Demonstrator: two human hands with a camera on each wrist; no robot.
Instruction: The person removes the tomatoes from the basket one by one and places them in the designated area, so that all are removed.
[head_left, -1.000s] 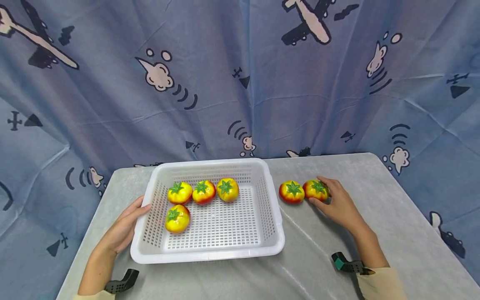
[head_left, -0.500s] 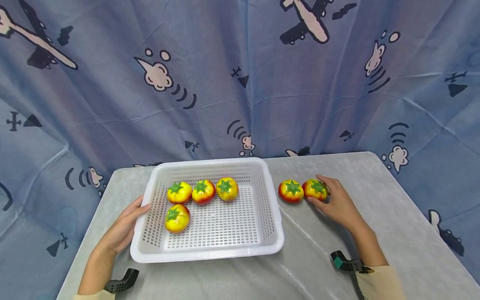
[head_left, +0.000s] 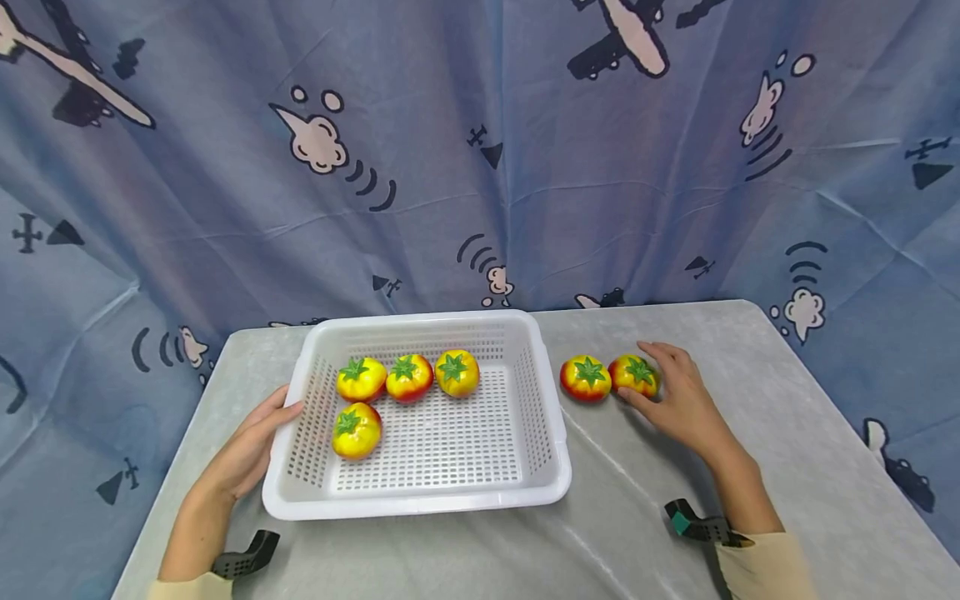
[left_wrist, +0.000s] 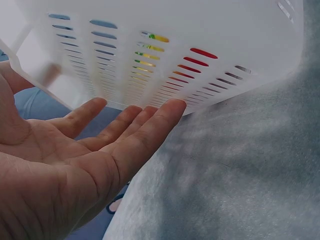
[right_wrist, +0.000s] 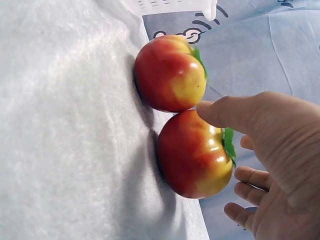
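Rightmost tomato [head_left: 634,375] lies on the table [head_left: 795,417], at the basket's [head_left: 420,506] three o'clock, touching a second tomato [head_left: 586,379]. Right hand [head_left: 684,407]: wide around it, apparently matching its roundness. Left hand [head_left: 246,450]: grips the nine-o'clock rim, presumably steadying.

The head view looks forward and down over table [head_left: 787,417] and basket [head_left: 416,504]. Nearer, both wrist views share the basket: the left faces its wall, upper frame; the right catches its edge, top centre.
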